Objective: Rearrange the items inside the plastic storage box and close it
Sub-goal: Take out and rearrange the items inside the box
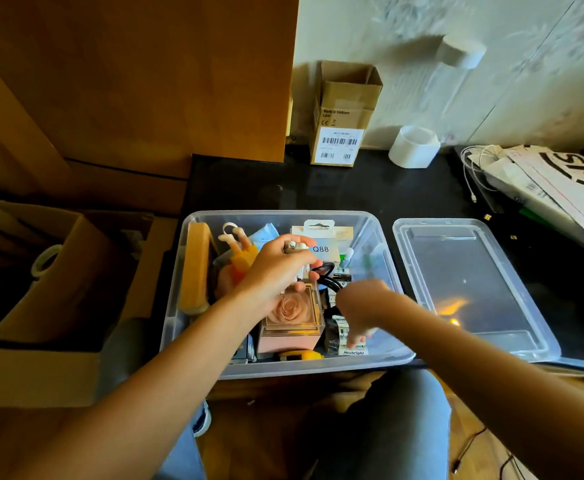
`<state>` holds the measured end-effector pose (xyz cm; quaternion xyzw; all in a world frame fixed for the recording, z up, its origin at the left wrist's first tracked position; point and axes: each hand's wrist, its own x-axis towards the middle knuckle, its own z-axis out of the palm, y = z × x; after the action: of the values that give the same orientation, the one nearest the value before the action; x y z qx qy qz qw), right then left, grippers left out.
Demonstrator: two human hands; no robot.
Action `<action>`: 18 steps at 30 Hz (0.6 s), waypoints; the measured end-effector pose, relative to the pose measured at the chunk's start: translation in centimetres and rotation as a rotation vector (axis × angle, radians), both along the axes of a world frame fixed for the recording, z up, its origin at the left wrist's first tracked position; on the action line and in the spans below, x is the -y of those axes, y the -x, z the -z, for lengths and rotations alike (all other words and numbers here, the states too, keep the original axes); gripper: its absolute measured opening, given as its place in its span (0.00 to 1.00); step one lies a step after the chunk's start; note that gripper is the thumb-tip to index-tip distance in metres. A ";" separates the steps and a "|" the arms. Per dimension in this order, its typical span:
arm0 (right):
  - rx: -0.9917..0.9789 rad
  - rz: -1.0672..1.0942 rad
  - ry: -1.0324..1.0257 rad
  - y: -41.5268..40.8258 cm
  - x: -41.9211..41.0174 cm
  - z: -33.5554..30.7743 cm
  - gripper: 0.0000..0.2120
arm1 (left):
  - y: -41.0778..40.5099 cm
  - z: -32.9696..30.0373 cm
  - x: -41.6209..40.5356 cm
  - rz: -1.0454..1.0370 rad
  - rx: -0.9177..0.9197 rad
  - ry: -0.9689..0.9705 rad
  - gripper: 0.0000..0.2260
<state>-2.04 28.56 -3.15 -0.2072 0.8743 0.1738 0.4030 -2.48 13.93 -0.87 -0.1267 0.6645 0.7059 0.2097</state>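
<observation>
A clear plastic storage box [380, 362] sat open at the near edge of a dark counter [370, 192], its lid [470, 289] lying flat just beside it at 3 o'clock. Inside, a boxed pink rose [292, 313] stood near the middle, a white Q88 package [321, 249] at 12 o'clock. The left hand [276, 271] pinched a small object above the rose. The right hand [359, 306], blurred, reached into the box; its grip could not be told.
</observation>
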 end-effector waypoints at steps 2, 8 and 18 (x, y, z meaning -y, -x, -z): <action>0.028 0.181 0.229 0.4 -0.9 -1.9 0.14 | -0.1 -0.1 0.2 0.013 0.047 0.001 0.09; -0.391 0.647 0.876 0.2 -1.7 -4.3 0.13 | -0.9 -0.7 0.4 0.020 0.096 -0.046 0.04; -0.141 0.959 0.869 -0.6 0.1 -4.6 0.16 | -2.5 -1.5 0.0 0.139 0.011 0.038 0.14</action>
<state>-1.47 28.45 1.49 0.0740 0.8847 -0.3818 0.2570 0.00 13.90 0.60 -0.0880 0.6839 0.6762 0.2593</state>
